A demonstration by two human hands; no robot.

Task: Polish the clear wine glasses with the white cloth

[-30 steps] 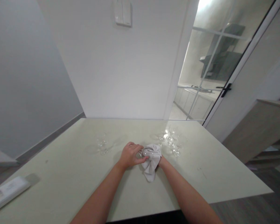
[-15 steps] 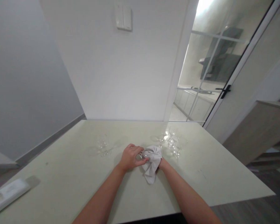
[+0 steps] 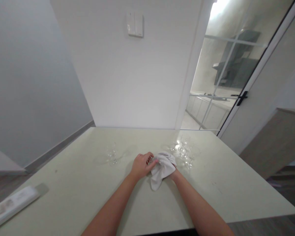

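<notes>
Near the middle of the table, my left hand is closed around a small clear glass, of which only a part shows between the fingers. A white cloth covers the glass's other end, one corner hanging down toward the table. Most of my right hand is hidden by the cloth, which it grips from the right side. To the right stand several clear stemmed glasses in a close group. Off to the left is more clear glassware, faint against the pale table.
The pale table meets a white wall at its far edge. A white power strip lies at the left front. A glass-paned door with a black handle and a wooden shelf unit stand at the right.
The cloth has shifted over the glass and now hides more of it. Both hands stay on it, close together. The whole view has moved slightly.
</notes>
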